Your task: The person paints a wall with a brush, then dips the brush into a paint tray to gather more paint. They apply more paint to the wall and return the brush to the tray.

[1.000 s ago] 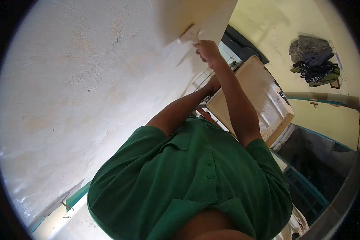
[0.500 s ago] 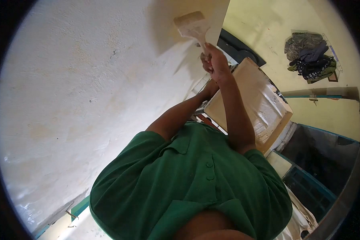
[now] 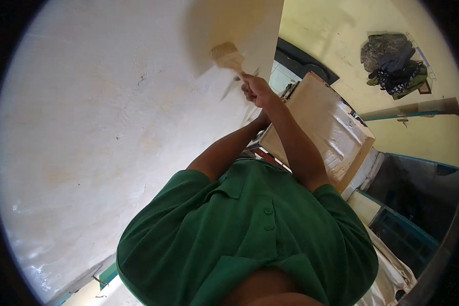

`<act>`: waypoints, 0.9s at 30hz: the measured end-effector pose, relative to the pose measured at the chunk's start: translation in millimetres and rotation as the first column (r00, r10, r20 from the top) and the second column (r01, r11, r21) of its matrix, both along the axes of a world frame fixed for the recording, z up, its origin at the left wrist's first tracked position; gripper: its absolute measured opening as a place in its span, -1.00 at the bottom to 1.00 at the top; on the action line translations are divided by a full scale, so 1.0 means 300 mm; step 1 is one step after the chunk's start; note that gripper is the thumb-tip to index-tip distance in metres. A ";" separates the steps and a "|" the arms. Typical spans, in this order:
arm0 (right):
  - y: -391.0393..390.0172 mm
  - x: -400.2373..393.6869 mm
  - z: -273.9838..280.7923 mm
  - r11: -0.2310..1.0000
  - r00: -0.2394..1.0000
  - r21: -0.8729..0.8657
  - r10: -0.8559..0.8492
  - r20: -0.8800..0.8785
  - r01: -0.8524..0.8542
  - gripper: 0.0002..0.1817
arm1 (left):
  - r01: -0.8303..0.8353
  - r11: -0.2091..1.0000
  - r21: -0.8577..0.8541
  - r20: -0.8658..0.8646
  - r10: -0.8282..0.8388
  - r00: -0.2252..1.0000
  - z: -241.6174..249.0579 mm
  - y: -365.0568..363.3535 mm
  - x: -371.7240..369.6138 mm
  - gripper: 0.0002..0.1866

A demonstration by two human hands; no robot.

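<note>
My right hand [image 3: 257, 91] is closed round the handle of a wide, pale paintbrush [image 3: 229, 58]. Its brownish bristles point up and to the left at the white wall [image 3: 86, 112], against it or very close to it. A shadow falls on the wall around the brush head. My left hand [image 3: 263, 119] is lower down, behind my right forearm, beside the edge of a large cream panel [image 3: 306, 120]. The fingers of that hand are hidden, so what they touch does not show.
Dark and patterned clothes [image 3: 395, 66] hang on the yellowish wall [image 3: 331, 25] at upper right. A black curved object [image 3: 303, 64] is behind the cream panel. At right is a dark recess with a teal-edged frame [image 3: 405, 234]. Pale cloth [image 3: 390, 273] lies at lower right.
My right hand and the paintbrush have moved down and to the left along the wall. The view has shifted slightly. My left hand stays by the cream panel.
</note>
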State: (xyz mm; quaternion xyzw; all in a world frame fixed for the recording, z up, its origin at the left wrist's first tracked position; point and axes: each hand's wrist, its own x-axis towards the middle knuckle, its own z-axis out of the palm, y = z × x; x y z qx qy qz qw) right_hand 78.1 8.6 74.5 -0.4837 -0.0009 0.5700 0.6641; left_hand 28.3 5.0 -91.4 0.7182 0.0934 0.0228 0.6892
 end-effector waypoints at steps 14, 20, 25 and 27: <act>0.098 0.072 -0.267 0.866 0.428 -0.483 0.489 0.760 -0.130 -0.82 | -0.003 0.986 -0.167 -0.045 -0.004 0.999 -0.056 -0.018 -0.019 -0.39; 0.130 0.086 -0.142 0.930 0.368 -0.361 0.358 0.858 -0.063 -0.83 | -0.031 0.999 0.033 -0.029 0.032 0.999 -0.006 -0.031 -0.021 -0.33; 0.058 0.014 0.191 0.972 0.804 -0.220 0.068 0.590 0.079 -0.75 | -0.034 0.998 -0.061 -0.061 0.030 0.998 -0.068 -0.026 0.000 -0.40; 0.039 0.015 0.258 0.982 0.796 -0.158 0.010 0.605 0.107 -0.72 | 0.013 1.000 0.002 -0.120 -0.013 0.993 -0.048 -0.021 0.011 -0.48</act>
